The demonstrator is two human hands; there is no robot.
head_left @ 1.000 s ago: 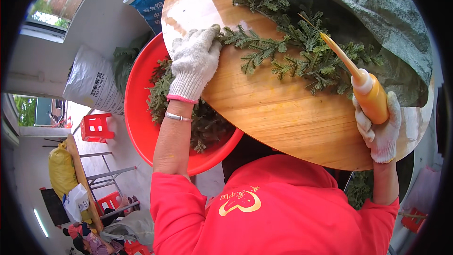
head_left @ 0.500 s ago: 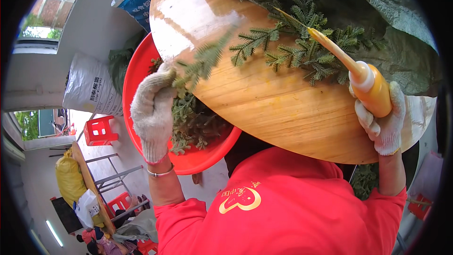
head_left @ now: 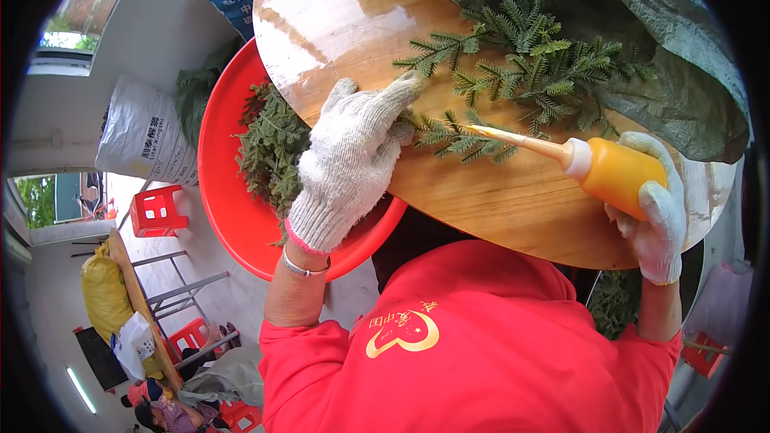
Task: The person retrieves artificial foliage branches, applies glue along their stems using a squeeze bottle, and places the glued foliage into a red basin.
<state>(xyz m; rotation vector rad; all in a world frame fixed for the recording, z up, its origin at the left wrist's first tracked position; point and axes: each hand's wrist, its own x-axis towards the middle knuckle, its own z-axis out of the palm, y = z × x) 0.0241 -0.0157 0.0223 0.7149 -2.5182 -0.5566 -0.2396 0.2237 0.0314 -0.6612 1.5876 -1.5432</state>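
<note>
My left hand (head_left: 346, 162), in a white knit glove, is over the near left edge of the wooden table. Its fingers pinch the end of a small green fir sprig (head_left: 464, 143), which points right, low over the tabletop. My right hand (head_left: 664, 220), gloved too, grips a squeeze bottle (head_left: 619, 175) of yellow-orange liquid. The bottle leans left, its long tapered nozzle (head_left: 525, 141) reaching the sprig; whether the tip touches it I cannot tell. Beyond both hands lies a heap of fir branches (head_left: 545, 52).
A red tub (head_left: 228, 220) filled with fir cuttings (head_left: 273, 148) stands beside the oval table (head_left: 481, 208). Grey-green sheeting (head_left: 698, 104) covers the table's far right. At left are a white sack (head_left: 148, 136), a red stool (head_left: 158, 212) and a wooden bench (head_left: 140, 297); people sit at lower left.
My left hand has moved right from above the tub with the sprig, onto the table side. The bottle has swung from upright-leaning to nearly level, its nozzle lowered to the sprig.
</note>
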